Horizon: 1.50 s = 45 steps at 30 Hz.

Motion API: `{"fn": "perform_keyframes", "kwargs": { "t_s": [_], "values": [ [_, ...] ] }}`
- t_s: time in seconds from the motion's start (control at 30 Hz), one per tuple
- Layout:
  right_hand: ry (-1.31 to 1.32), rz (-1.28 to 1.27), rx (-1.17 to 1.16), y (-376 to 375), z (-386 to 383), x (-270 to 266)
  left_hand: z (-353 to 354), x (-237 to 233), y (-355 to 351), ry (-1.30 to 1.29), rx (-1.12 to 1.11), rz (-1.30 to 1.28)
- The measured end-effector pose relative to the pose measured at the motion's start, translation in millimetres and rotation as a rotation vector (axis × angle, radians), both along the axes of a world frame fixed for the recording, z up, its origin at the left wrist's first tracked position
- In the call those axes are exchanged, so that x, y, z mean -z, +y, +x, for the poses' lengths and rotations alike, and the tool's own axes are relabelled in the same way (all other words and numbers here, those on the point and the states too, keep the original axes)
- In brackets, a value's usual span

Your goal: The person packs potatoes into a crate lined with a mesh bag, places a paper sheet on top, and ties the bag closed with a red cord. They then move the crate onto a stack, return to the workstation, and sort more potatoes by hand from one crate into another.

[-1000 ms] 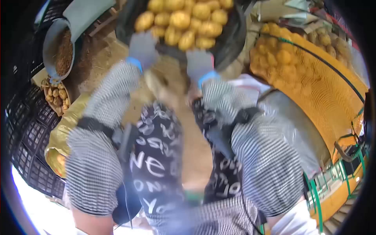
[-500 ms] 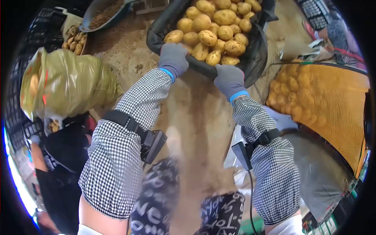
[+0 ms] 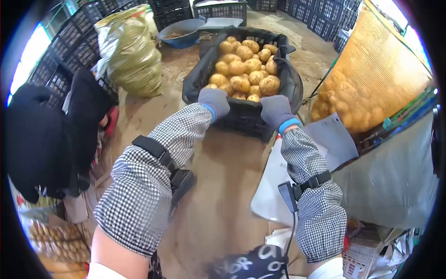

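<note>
A black crate (image 3: 244, 120) lined with dark cloth or plastic holds a heap of yellow potatoes (image 3: 240, 83). Both of my hands wear grey gloves with blue cuffs. My left hand (image 3: 214, 102) is closed on the near rim, left of the middle. Farther right on the same rim, my right hand (image 3: 277, 110) is closed too. The fingertips of both are partly hidden behind the crate's edge. Checked sleeves with black straps cover my forearms.
A co-worker in black (image 3: 42, 135) is at the left. Behind stand a green sack (image 3: 132, 53), a blue basin (image 3: 181, 35) and stacked black crates (image 3: 316, 18). An orange mesh sack (image 3: 367, 74) of potatoes and grey sheeting (image 3: 390, 172) are on the right. White sheets (image 3: 274, 186) lie below my right forearm.
The view has tilted up and shows more of the room behind. The crate appears lower in view, with both hands still on its rim. The co-worker now appears higher and larger at the left.
</note>
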State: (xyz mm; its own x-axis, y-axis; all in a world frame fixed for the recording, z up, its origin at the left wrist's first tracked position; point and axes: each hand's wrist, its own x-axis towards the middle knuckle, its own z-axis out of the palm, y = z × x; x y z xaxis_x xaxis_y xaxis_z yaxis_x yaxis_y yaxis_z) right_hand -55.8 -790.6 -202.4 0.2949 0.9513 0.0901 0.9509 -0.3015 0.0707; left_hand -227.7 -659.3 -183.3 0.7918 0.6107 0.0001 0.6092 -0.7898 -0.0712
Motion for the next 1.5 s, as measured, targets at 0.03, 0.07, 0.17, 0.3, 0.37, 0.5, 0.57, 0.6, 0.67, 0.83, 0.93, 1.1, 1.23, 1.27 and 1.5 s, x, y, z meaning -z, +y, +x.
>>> {"fn": "perform_keyframes", "kwargs": {
  "t_s": [0.03,0.07,0.17,0.3,0.37,0.5,0.57,0.6,0.67,0.83,0.93,1.1,1.23,1.27,1.5],
  "values": [
    [-0.001,-0.016,-0.043,-26,-15,-1,-21,-8,-31,0.042,-0.032,-0.069],
    [0.036,0.053,-0.083,-60,-39,-3,-50,-21,-62,0.093,0.004,-0.108],
    [0.056,0.057,-0.184,-158,-102,-9,-116,-39,-139,0.329,0.159,-0.316],
    [0.200,-0.045,-0.389,-270,-158,-18,-162,-94,-142,0.487,0.137,-0.958],
    [0.294,-0.099,-0.434,-316,-187,-41,-173,-126,-124,0.375,0.155,-0.878],
    [0.570,-0.228,-0.254,-337,-227,-66,-203,-87,-54,0.086,0.335,-0.305],
    [0.636,-0.111,-0.013,-307,-263,-83,-212,-39,-51,0.050,0.347,-0.238],
    [0.640,-0.154,0.004,-298,-272,-76,-212,-17,-54,0.057,0.377,-0.207],
    [0.642,-0.243,0.027,-284,-284,-58,-215,-2,-75,0.045,0.323,-0.072],
    [0.751,-0.055,0.023,-287,-278,-28,-219,20,-59,-0.144,0.387,-0.089],
    [0.695,0.168,-0.117,-277,-279,-10,-216,20,-65,-0.123,0.325,-0.042],
    [0.753,0.047,0.075,-268,-281,-23,-217,32,-54,-0.216,0.362,-0.055],
    [0.646,0.062,0.063,-278,-293,-46,-218,31,-56,-0.328,0.429,-0.103],
    [0.554,0.129,-0.009,-281,-300,-54,-220,28,-56,-0.353,0.455,-0.116],
    [0.703,-0.144,-0.194,-271,-336,-39,-223,22,-47,-0.240,0.594,-0.128]
  ]
}}
